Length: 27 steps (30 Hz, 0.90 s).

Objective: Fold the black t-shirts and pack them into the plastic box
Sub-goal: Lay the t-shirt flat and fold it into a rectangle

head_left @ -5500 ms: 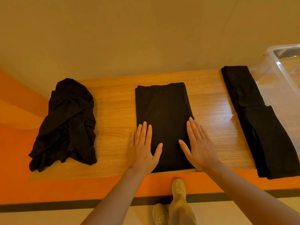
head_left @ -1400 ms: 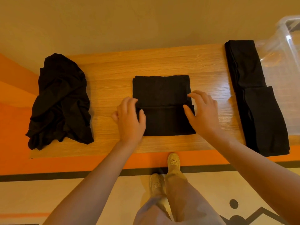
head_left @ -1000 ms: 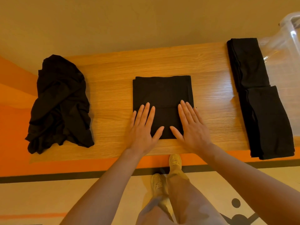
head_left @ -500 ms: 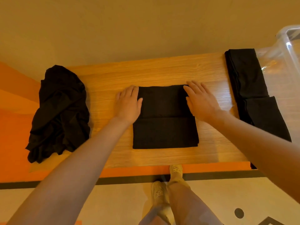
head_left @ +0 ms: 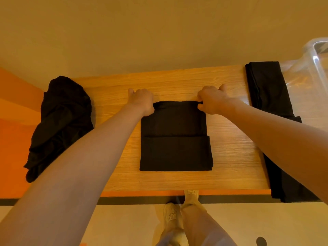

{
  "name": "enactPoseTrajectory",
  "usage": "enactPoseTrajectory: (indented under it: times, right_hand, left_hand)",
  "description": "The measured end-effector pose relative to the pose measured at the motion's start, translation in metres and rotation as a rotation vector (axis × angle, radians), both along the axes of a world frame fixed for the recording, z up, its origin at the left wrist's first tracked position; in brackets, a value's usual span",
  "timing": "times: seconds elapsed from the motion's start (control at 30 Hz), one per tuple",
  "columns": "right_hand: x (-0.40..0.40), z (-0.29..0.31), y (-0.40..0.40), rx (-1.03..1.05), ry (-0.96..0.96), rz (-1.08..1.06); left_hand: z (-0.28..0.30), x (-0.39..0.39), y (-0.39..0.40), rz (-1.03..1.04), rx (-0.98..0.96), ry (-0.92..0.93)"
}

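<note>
Item: half-folded black t-shirt (head_left: 174,139), centre of tabletop (head_left: 230,148). We grip its far corners, left hand (head_left: 142,102) and right hand (head_left: 212,101), fingers curled round the cloth. Crumpled t-shirt (head_left: 60,121) at left; folded t-shirts (head_left: 266,89) beside the plastic box (head_left: 317,55). Risk, in our judgement: uneven pull skews the fold, or the near flap slides open.

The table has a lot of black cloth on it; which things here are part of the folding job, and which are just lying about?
Part of the job:
- half-folded t-shirt, far corners gripped by left hand and right hand
- crumpled t-shirt, not yet folded
- folded t-shirts at the right
- plastic box

Just there:
- wooden table
- orange surface
</note>
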State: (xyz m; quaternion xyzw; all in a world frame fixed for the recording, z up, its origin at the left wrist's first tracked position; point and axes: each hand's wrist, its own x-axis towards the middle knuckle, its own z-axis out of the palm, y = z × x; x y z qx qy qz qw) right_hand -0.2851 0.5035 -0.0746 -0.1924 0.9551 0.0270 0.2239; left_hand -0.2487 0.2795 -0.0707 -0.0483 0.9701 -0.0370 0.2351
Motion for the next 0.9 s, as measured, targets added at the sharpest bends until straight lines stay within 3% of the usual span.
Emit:
enactPoseTrajectory:
  times: [0.3,0.47,0.63,0.9]
  right_hand:
    - [0.011,-0.004,0.007,-0.370,-0.181,-0.177]
    - [0.008,0.002,0.002,-0.356,-0.267,-0.176]
    - [0.007,0.007,-0.003,-0.351,-0.255,-0.132]
    - [-0.006,0.020,0.005,-0.644,-0.197,-0.239]
  left_hand:
    - [-0.002,0.026,-0.007,0.016,0.109,0.157]
    - [0.000,0.032,-0.010,0.050,0.071,0.152]
    - [0.005,0.037,-0.013,0.111,0.131,0.193]
    - [0.019,0.045,-0.027,0.209,0.293,0.242]
